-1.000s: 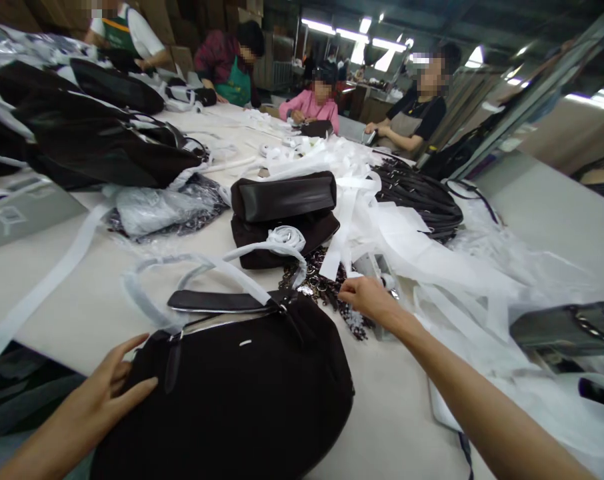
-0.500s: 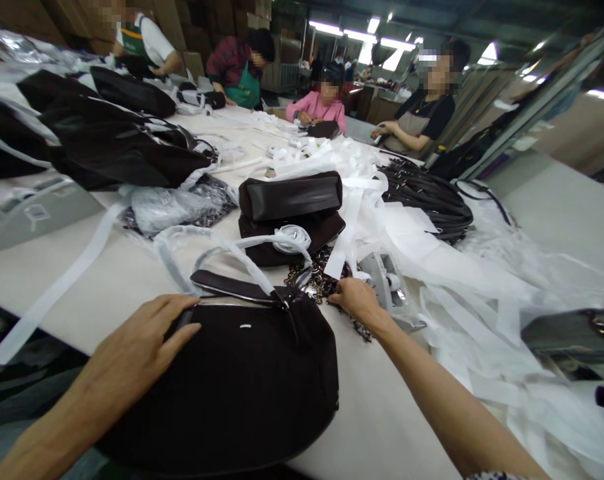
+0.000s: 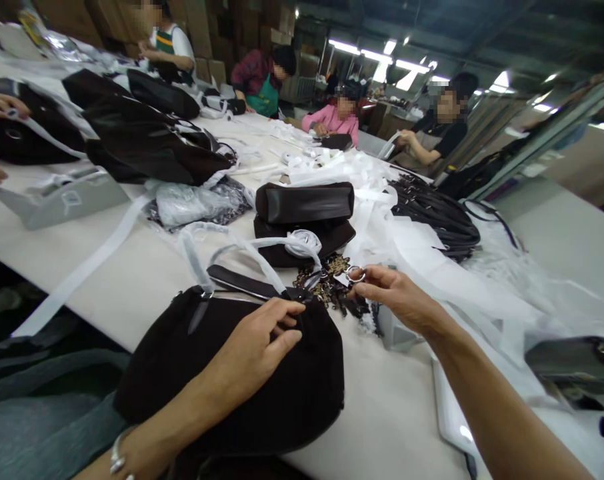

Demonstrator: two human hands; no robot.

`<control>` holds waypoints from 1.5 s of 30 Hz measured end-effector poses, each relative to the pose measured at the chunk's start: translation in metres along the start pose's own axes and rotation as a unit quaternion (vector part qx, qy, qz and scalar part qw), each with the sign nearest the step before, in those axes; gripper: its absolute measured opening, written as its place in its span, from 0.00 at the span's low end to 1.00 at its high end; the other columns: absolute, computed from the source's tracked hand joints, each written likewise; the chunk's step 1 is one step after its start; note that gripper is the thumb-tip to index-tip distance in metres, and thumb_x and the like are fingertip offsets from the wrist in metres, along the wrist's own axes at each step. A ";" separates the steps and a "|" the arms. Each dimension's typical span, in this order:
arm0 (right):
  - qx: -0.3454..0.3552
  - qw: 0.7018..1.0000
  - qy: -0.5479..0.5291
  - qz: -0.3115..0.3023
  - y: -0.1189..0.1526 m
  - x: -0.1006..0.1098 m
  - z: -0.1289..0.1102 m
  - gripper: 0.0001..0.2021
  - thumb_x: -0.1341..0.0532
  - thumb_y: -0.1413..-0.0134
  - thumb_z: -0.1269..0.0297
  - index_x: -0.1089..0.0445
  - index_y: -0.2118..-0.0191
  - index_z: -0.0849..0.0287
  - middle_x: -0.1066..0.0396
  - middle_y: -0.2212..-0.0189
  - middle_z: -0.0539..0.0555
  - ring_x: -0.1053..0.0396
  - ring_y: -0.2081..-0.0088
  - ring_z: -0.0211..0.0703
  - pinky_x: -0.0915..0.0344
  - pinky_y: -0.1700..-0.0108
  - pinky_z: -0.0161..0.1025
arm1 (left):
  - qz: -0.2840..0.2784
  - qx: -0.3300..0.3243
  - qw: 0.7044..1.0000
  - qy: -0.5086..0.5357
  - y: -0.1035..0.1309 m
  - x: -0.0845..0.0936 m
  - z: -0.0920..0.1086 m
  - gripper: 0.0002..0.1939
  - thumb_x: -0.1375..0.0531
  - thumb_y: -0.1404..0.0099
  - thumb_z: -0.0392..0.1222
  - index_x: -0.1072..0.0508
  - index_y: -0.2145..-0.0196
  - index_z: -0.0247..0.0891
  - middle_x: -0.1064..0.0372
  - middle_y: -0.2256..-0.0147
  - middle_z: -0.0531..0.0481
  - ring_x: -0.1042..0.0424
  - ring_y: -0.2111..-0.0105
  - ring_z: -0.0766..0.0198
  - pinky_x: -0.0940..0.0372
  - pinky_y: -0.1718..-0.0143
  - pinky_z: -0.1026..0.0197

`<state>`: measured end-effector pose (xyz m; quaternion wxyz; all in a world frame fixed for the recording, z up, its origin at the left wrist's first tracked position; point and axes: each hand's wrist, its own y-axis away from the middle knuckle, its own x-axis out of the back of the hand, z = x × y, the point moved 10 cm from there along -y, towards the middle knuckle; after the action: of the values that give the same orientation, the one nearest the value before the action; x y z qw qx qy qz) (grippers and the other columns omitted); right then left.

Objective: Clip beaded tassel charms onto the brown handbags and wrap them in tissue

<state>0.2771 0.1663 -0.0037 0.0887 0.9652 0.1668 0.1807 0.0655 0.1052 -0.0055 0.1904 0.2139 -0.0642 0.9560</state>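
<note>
A dark brown handbag point(image 3: 302, 387) lies in front of me, its top edge facing away. Its handle point(image 3: 265, 260) is wrapped in white film and arches up beyond the zip. Over the bag's upper right part is my left hand point(image 3: 262, 340), its fingers bent and the thumb apart, near the handle's end; nothing shows in its grasp. My right hand point(image 3: 392, 293) pinches a silver metal ring point(image 3: 356, 274) between thumb and fingers. Below the ring lies a pile of dark and gold metal chain pieces point(image 3: 332, 287); whether any hang from it I cannot tell.
Two stacked dark bags point(image 3: 305, 203) stand beyond. White strips point(image 3: 427, 253) and black straps point(image 3: 432, 213) are heaped at right. A white device point(image 3: 449, 413) lies near my right forearm. More bags point(image 3: 142, 133) and another person's hands point(image 3: 2, 107) are at left. Several people work across the table.
My left hand has left the bag's left corner and moved right across it. My right hand has lifted the ring from the metal pile. Another person's hands have appeared at left.
</note>
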 end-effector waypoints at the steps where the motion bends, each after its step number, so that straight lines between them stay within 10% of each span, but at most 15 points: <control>1: -0.002 0.999 -0.040 -0.021 0.007 -0.014 -0.004 0.16 0.35 0.45 0.56 0.31 0.54 0.56 0.25 0.65 0.52 0.30 0.61 0.42 0.37 0.57 0.38 | 0.012 -0.001 1.000 0.021 -0.002 0.001 0.004 0.16 0.44 0.34 0.38 0.30 0.49 0.42 0.29 0.53 0.49 0.28 0.56 0.62 0.34 0.53 0.60; 11: -0.079 0.933 -0.311 -0.165 0.043 -0.124 0.003 0.14 0.32 0.47 0.63 0.28 0.55 0.59 0.28 0.61 0.54 0.29 0.65 0.35 0.33 0.63 0.33 | -0.002 0.036 0.993 0.113 0.007 0.003 0.007 0.14 0.48 0.31 0.38 0.26 0.53 0.40 0.25 0.60 0.52 0.28 0.63 0.65 0.34 0.58 0.64; 45: -0.111 0.946 -0.297 -0.068 0.037 -0.157 0.018 0.16 0.27 0.58 0.58 0.27 0.66 0.61 0.28 0.71 0.51 0.30 0.71 0.35 0.33 0.72 0.31 | 0.013 0.072 0.990 0.120 0.031 0.014 -0.018 0.10 0.45 0.34 0.45 0.26 0.64 0.37 0.26 0.68 0.51 0.29 0.66 0.62 0.37 0.64 0.64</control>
<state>0.1570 0.0739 -0.0619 0.2523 0.9457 0.1770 -0.1030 0.0350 0.0851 -0.0173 0.1680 0.1099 0.0256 0.9793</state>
